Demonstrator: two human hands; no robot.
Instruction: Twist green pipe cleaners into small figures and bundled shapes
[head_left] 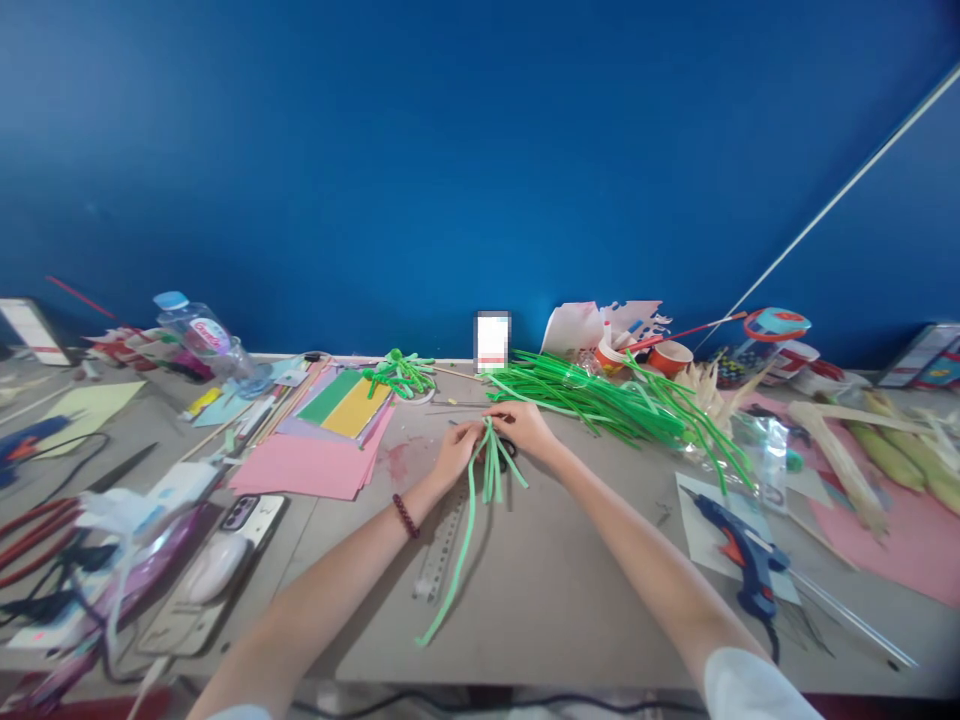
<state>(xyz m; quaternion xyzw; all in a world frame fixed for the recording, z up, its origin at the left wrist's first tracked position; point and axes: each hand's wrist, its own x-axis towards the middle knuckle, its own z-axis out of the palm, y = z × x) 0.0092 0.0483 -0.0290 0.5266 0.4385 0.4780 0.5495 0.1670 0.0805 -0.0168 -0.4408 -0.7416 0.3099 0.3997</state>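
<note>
Both hands meet near the middle of the table around a bunch of light green pipe cleaners (pixel 492 470). My left hand (pixel 459 448), with a dark red bead bracelet at its wrist, is closed on the bunch's left side near the top. From the right, my right hand (pixel 523 425) pinches the top of the same bunch. Several short strands fan out below the fingers, and one long strand curves down toward the table's front. A clear ruler (pixel 442 545) lies under the left side. Something dark, partly hidden, sits behind the bunch.
Green pipe cleaners (pixel 600 400) are heaped at back right, near paper cups (pixel 669 357). A blue glue gun (pixel 742 555) lies right. Pink paper (pixel 319 470), a phone (pixel 255 520), a white mouse (pixel 217 567) and a bottle (pixel 199 330) are left. A blue wall (pixel 450 180) rises behind.
</note>
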